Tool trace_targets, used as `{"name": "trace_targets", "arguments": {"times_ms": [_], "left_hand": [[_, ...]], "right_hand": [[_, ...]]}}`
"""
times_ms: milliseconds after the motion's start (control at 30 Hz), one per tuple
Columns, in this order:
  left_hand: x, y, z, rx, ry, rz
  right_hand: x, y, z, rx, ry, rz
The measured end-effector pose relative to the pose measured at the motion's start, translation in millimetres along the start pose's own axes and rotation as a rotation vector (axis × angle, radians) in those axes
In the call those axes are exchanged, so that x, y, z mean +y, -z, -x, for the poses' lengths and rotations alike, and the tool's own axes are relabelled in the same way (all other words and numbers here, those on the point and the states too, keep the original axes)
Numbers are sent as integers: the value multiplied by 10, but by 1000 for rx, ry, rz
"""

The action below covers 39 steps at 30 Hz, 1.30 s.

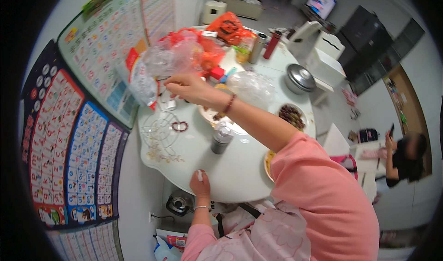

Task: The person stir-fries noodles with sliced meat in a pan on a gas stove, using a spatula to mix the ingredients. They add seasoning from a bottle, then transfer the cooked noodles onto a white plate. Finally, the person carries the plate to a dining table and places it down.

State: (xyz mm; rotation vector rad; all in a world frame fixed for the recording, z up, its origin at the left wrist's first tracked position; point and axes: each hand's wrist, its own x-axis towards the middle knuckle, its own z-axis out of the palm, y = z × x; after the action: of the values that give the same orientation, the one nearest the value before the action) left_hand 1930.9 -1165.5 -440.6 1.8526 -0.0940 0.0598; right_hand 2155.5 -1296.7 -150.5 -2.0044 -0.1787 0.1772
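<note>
My right hand (pixel 181 87) reaches leftward over the table, a dark red bead bracelet (pixel 229 104) on its wrist. Its fingers are curled near clear plastic bags (pixel 173 58) and a red-and-white plastic package (pixel 142 83); whether they hold anything is hidden. At the table's front edge, my left hand (pixel 200 185) is closed around a small white thing (pixel 200 175), perhaps tissue. A silver bangle circles that wrist. Between the hands stands a grey bottle with a clear cap (pixel 222 138). A beaded bracelet (pixel 180 126) lies on a wire rack (pixel 161 131). My right forearm partly covers a plate of food (pixel 209 115).
A bowl of dark grapes (pixel 291 116), a lidded metal pot (pixel 300 78), a red flask (pixel 272 45) and a steel flask (pixel 258 48) stand on the table (pixel 238 171). Orange bags (pixel 226 27) lie at the back. An electric kettle (pixel 180 203) sits below. A person (pixel 408 157) sits at right.
</note>
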Motion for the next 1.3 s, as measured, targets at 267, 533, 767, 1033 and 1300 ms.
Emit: {"name": "trace_targets", "arguments": {"times_ms": [267,533,767,1033,1300], "left_hand": [[-63,-73,-28,-84,-4,20],[-170,-127,-139,-182,332,5],[407,-580,110,-261,92,-204],[766,-1549,168,-180,-42,-468],[835,-1726,133,-180,-94,-754]], "right_hand": [[845,954,2538,402,-558,-40],[1322,1547,3510,589,-658,-183],[2491,3249,3232,876,-526,391],[3410,4789,2496,975,-451,901],[3827,5240,2415,913,-466,984]]}}
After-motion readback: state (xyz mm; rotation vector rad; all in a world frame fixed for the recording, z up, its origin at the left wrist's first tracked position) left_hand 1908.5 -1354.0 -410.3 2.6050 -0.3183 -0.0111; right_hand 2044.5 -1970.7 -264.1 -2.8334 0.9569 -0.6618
